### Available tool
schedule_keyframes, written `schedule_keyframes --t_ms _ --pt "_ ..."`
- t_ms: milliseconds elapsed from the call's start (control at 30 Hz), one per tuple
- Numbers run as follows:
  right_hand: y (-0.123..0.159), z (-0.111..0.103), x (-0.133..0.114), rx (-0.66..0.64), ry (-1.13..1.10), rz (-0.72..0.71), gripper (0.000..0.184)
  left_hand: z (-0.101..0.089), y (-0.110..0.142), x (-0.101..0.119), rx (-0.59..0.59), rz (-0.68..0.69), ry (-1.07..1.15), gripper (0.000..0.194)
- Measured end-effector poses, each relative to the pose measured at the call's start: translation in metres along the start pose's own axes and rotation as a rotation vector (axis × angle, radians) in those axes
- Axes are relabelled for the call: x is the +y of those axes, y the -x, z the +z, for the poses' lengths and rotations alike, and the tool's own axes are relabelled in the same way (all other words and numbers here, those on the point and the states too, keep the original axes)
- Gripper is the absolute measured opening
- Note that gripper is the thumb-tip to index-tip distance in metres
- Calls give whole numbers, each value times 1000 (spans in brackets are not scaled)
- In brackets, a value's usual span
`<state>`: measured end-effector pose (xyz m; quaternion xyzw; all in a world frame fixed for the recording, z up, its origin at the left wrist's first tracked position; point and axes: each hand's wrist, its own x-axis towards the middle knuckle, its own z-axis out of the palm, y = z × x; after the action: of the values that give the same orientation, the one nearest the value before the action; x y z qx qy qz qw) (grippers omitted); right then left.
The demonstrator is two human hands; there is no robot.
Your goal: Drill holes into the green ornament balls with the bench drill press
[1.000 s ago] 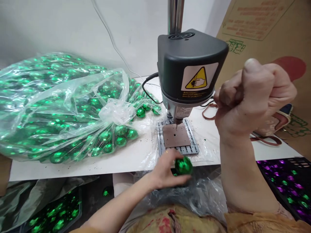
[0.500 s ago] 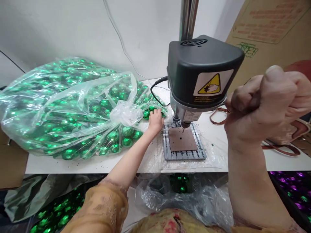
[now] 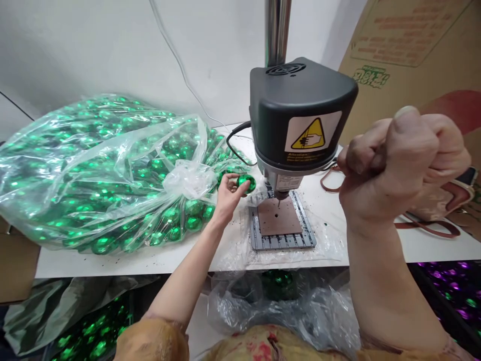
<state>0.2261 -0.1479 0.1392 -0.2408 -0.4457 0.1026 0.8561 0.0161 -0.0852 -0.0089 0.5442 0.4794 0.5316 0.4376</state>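
Note:
My left hand (image 3: 230, 195) pinches a shiny green faceted ball (image 3: 246, 184) between thumb and fingers, beside the mouth of a clear plastic bag (image 3: 190, 179) full of similar green balls. Just right of it stands a small black bench drill press (image 3: 304, 110), its thin drill bit (image 3: 278, 203) pointing down. Beneath the bit, a brown square board (image 3: 280, 225) with a dark hole lies on the slotted metal base (image 3: 254, 243). My right hand (image 3: 406, 155) is raised at the right side of the drill head, closed in a fist; whatever it grips is hidden by the fingers.
A large cardboard box (image 3: 398, 40) stands behind on the right, near a bag with a brown strap (image 3: 432, 230). Dark crumbs dot the white table (image 3: 131, 265). Below its edge are crumpled clear plastic (image 3: 240, 306), green balls (image 3: 93, 331) and purple balls (image 3: 447, 281).
My left hand has drawn back slightly to the left from the bag's mouth and turned, now showing a green ball in its fingers. My right hand stays closed beside the drill head.

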Motion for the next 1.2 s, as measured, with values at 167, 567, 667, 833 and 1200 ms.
schedule_keyframes --t_ms 167,567,667,833,1200 --pt "0 -1 2 -1 -23 -38 49 11 52 0 -127 -88 157 64" --pt "7 -6 -1 -82 67 -67 45 24 59 -31 -230 46 -102 50" --pt "6 -7 0 -85 63 -78 45 28 61 -34 -261 97 -164 46" --pt "6 -7 -3 -88 67 -57 43 36 67 -30 -245 196 -324 47" --pt "15 -11 9 -43 -74 -167 58 43 71 -27 -212 212 -332 48"
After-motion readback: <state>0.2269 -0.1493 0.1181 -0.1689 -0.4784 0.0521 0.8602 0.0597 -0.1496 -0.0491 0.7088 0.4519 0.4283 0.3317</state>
